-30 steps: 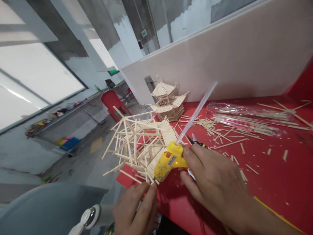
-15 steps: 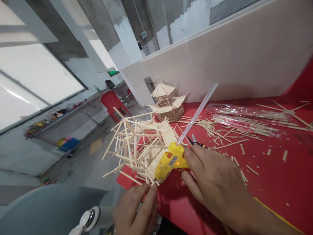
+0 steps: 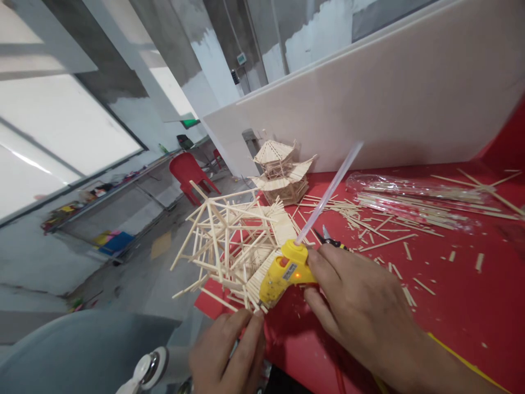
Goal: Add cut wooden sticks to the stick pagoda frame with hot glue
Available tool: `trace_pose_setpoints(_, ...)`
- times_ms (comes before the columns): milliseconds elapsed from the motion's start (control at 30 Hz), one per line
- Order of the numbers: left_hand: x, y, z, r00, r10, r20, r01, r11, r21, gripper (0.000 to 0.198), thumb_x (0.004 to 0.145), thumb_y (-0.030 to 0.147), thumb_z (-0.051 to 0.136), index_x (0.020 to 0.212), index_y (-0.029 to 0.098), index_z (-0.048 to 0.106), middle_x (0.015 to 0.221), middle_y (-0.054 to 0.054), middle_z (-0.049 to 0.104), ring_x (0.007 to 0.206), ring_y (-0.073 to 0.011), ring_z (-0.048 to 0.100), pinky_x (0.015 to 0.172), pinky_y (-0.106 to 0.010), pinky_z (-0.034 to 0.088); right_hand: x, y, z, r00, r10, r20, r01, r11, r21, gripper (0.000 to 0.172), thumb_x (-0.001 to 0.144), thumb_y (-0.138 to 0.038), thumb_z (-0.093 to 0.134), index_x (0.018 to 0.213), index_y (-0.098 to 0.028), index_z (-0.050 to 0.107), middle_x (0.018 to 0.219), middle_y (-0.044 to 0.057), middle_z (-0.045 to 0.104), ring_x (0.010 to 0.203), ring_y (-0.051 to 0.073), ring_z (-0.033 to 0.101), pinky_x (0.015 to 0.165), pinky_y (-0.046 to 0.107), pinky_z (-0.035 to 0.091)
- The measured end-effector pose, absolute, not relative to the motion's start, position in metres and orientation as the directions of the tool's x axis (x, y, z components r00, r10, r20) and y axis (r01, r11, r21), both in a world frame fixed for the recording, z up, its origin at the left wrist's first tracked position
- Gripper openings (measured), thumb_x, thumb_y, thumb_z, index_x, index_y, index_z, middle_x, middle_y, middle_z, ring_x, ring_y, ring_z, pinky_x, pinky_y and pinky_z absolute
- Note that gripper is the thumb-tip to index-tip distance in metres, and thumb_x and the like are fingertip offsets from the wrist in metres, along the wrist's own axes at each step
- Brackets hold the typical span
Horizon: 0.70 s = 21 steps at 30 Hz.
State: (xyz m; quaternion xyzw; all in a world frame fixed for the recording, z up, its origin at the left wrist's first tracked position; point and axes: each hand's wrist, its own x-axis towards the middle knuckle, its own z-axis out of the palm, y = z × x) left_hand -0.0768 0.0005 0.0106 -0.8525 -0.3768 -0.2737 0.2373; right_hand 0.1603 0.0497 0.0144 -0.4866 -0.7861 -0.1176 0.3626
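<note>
My right hand (image 3: 361,301) is wrapped round a yellow glue gun (image 3: 283,273), whose clear glue stick (image 3: 330,191) juts up from its back. The gun's nozzle points down at the lower edge of a wooden stick model (image 3: 225,241), right by the fingertips of my left hand (image 3: 232,350). Those fingers are pinched together at the model's near edge; what lies between them is too small to make out. An orange light glows on the gun's side.
A finished-looking stick pagoda (image 3: 283,169) stands behind the model. Pliers (image 3: 328,238), loose sticks (image 3: 369,219) and plastic-wrapped sticks (image 3: 410,202) lie on the red table (image 3: 463,295). A white board (image 3: 369,104) rises behind. A white-capped bottle (image 3: 150,366) is at the lower left.
The glue gun and its stick have tilted or shifted very slightly downward. Both hands are otherwise in nearly the same place.
</note>
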Motion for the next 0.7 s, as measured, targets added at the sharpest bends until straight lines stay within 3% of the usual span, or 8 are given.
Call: trace_pose_setpoints(700, -0.0744, 0.0019, 0.0101, 0.569, 0.511, 0.644, 0.773, -0.599, -0.208, 0.023, 0.08, 0.002, 0.069, 0.102, 0.01, 0.071, 0.089, -0.013, 0.072, 0.083, -0.0187, 0.066, 0.072, -0.03, 0.052, 0.1618, 0.0509, 0.0143, -0.219, 0.691, 0.689, 0.861, 0.469, -0.197, 0.027, 0.087, -0.026, 0.049, 0.112, -0.016, 0.054, 0.09, 0.005, 0.061, 0.074, 0.021, 0.056, 0.064, 0.035, 0.038)
